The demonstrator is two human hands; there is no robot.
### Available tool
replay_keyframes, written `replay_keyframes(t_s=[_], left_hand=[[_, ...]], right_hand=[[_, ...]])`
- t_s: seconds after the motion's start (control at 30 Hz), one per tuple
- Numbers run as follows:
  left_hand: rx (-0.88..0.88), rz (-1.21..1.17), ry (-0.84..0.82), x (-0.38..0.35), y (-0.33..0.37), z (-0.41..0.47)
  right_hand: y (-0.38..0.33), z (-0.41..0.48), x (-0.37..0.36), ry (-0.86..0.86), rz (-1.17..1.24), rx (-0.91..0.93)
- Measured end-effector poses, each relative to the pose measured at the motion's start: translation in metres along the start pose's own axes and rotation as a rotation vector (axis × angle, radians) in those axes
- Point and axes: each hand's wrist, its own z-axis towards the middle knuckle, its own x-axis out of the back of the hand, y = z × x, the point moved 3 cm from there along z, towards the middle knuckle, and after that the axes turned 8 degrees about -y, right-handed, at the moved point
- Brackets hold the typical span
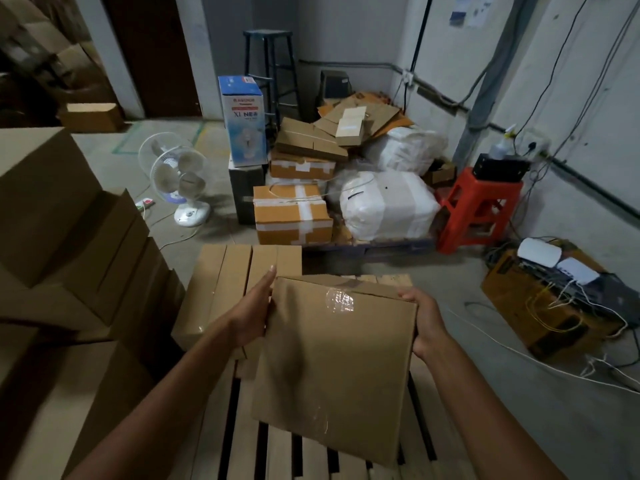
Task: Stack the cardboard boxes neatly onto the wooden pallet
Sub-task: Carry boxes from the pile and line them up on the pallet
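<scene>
Placing step: left hand flat against box, right hand gripping its corner, above pallet; next, set flush beside row.

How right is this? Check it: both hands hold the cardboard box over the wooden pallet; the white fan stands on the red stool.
No. In the head view the white fan stands on the floor, not the red stool. Left hand and right hand do hold the cardboard box over the wooden pallet.
</scene>
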Motion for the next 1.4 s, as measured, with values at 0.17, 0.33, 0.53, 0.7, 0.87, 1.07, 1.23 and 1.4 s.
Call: replay_keyframes(t_s=[0.17, 0.33, 0.53, 0.7, 0.87, 1.07, 1.23, 1.4], left_hand=[[0.200, -0.068, 0.173, 0.014, -0.014, 0.038], [0.159, -0.008, 0.201, 0.000, -0.027, 0.061], [0.177, 0.051, 0.169, 0.005, -0.048, 0.105], [0.158, -0.052, 0.146, 0.014, -0.087, 0.160], [0.108, -0.105, 0.209, 0.024, -0.140, 0.241], [0.018, 0.068, 0.183, 0.045, -0.189, 0.334], [-0.069, 0.230, 0.227, 0.072, -0.246, 0.392], [-0.093, 0.436, 0.271, 0.089, -0.293, 0.432]], right_hand=[[0.018, 0.024, 0.006, 0.018, -0.027, 0.004], [0.045, 0.055, 0.026, 0.110, -0.050, -0.072], [0.051, 0.104, 0.055, -0.032, -0.063, -0.306], [0.066, 0.169, 0.080, -0.043, -0.054, -0.275], [0.120, 0.244, 0.112, 0.002, -0.135, -0.553], [0.185, 0.344, 0.145, 0.019, -0.144, -0.525], [0.264, 0.404, 0.154, 0.006, -0.172, -0.312], [0.322, 0.447, 0.162, -0.050, -0.320, -0.174]])
